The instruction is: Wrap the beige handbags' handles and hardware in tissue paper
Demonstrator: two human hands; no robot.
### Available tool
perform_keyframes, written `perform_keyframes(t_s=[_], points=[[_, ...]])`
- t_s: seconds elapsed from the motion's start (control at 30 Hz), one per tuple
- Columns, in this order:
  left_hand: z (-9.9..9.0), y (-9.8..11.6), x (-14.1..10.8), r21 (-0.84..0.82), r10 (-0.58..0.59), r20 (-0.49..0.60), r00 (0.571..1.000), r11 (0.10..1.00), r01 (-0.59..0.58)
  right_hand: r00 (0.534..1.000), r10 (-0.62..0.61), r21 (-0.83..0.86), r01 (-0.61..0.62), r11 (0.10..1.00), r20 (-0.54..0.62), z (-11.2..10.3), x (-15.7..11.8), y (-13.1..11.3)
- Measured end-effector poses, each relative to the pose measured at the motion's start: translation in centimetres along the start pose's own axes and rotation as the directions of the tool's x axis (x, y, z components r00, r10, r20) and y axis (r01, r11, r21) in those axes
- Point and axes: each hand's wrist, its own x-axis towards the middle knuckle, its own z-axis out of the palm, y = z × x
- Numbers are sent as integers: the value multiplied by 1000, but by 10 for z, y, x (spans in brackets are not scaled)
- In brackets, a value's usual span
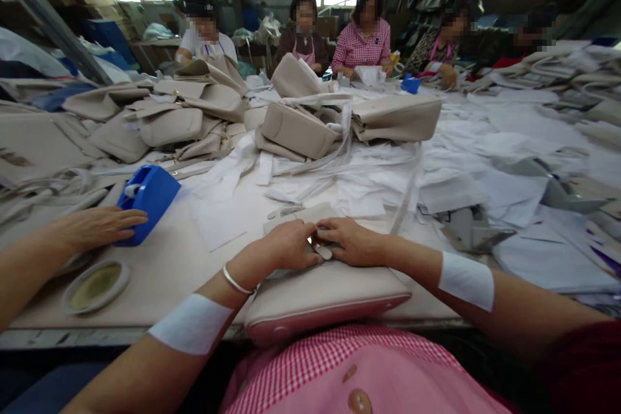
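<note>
A beige handbag lies on the table edge right in front of me, its bottom side turned my way. Above it my left hand is closed, thumb and fingers pinched at a small pale tab with a shiny part. My right hand meets it from the other side, fingers curled against the same tab. The fingertips of both hands almost touch, and they partly cover what lies between them. What the tab is attached to is hidden. A flat beige flap shows just beyond my fingers.
At left a co-worker's hand rests on a blue tape dispenser, near a round dish. Beige bags and white paper sheets cover much of the table. Grey tape dispensers stand right. Several people sit opposite.
</note>
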Motion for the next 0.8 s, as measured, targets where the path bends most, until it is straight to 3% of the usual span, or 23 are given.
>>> perform_keyframes(t_s=[0.07, 0.13, 0.23, 0.3, 0.5, 0.8], points=[[2, 5, 2, 54, -3, 5, 1000, 999, 2, 982, 171, 25, -170, 985, -79, -1, -11, 5], [3, 10, 2, 109, -4, 5, 1000, 994, 4, 928, 350, 73, -343, 937, -130, 0, -21, 11], [5, 18, 5, 183, -34, 13, 999, 983, 31, 823, 563, 176, -544, 820, -78, 4, -30, 19], [7, 24, 10, 206, -63, 15, 998, 977, 59, 769, 639, 239, -618, 749, -15, 7, -33, 22], [11, 26, 20, 143, -108, 49, 993, 985, 100, 757, 647, 386, -627, 677, 93, 11, -34, 30], [9, -2, 14, -95, -271, 12, 962, 958, 271, 726, 682, 492, -626, 605, 86, 11, -42, 30]])
